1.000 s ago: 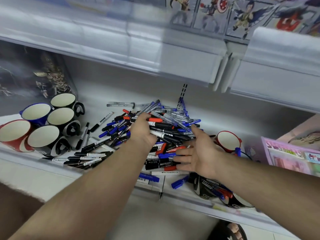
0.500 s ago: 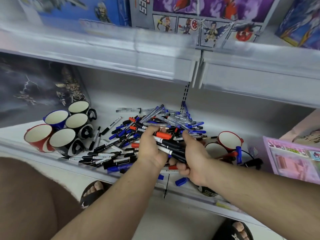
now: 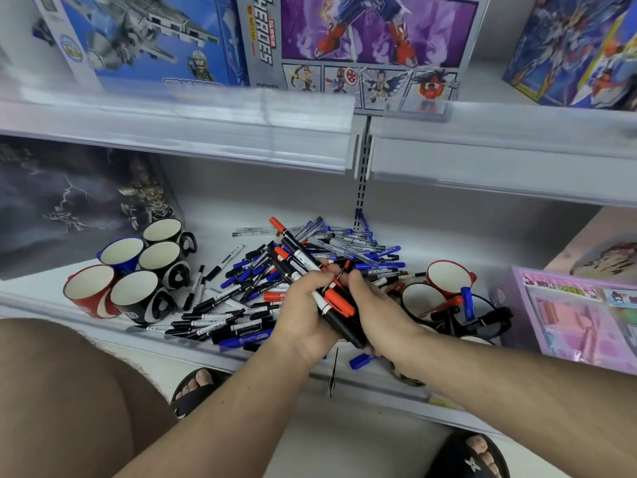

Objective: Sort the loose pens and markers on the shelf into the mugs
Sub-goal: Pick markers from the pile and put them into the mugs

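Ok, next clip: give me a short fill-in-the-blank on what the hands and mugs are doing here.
1. Both hands, left hand and right hand, together grip a bundle of ____.
2. The group of mugs on the left counts ____ mugs.
3. The one blue mug in that group holds ____ pens.

Missing words: markers; five; no

The shelf [image 3: 220, 208] is smooth, grey-painted metal with a clear plastic strip along its front edge. The mugs [image 3: 162, 257] look like glossy glazed ceramic, matt cream inside. The markers [image 3: 241, 326] have smooth plastic barrels. The toy boxes [image 3: 372, 46] are glossy printed cardboard.
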Demonstrator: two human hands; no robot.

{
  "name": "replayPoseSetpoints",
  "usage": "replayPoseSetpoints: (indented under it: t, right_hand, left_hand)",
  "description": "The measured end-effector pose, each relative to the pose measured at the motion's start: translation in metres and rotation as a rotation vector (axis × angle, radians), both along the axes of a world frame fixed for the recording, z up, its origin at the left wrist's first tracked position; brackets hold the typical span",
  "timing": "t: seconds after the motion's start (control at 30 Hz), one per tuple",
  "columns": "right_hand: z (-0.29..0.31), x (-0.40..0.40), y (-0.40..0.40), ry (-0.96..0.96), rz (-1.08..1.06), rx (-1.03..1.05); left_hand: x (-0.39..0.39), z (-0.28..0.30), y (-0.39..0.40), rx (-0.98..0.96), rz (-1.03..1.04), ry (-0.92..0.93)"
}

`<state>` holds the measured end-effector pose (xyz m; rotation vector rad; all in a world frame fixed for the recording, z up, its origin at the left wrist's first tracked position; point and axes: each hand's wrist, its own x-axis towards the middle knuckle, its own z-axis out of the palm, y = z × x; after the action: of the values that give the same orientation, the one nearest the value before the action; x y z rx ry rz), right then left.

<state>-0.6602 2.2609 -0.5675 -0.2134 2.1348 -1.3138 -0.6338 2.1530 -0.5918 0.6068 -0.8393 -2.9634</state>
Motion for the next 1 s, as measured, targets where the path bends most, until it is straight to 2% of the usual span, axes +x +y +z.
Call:
replayPoseSetpoints:
  t: [0.1, 0.17, 0.3, 0.47, 0.57, 0.63, 0.77, 0.9, 1.0]
  right_hand:
    - [0.01, 0.001, 0.017, 0.227, 0.161, 0.169]
    - [0.015, 0.003, 0.027, 0.306, 0.118, 0.133]
    - [0.025, 0.008, 0.034, 0.201, 0.008, 0.015]
    - [0.029, 0.015, 0.027, 0.11, 0.001, 0.013]
    - [0.022, 0.017, 0.023, 0.17, -0.063, -0.024]
    - [0.02, 0.017, 0.022, 0.263, -0.074, 0.004]
    - [0.026, 0.003, 0.02, 0.376, -0.074, -0.033]
    - [0.03, -0.009, 0.016, 0.282, 0.012, -0.013]
    - [0.022, -0.015, 0.013, 0.227, -0.035, -0.042]
  left_hand:
    - [0.008, 0.0, -0.008, 0.019, -0.053, 0.055]
    - [0.011, -0.002, -0.009, 0.031, -0.068, 0.088]
    - [0.013, -0.005, -0.005, 0.083, -0.105, 0.165]
    - [0.014, -0.01, -0.004, 0.061, -0.153, 0.219]
    - [0.013, -0.012, -0.006, 0.075, -0.143, 0.212]
    - [0.015, -0.011, -0.005, 0.017, -0.167, 0.164]
    - [0.02, -0.01, 0.003, -0.255, -0.27, 0.078]
    - [0.022, -0.012, 0.009, -0.371, -0.335, 0.059]
    - [0.022, -0.011, 0.008, -0.332, -0.332, 0.008]
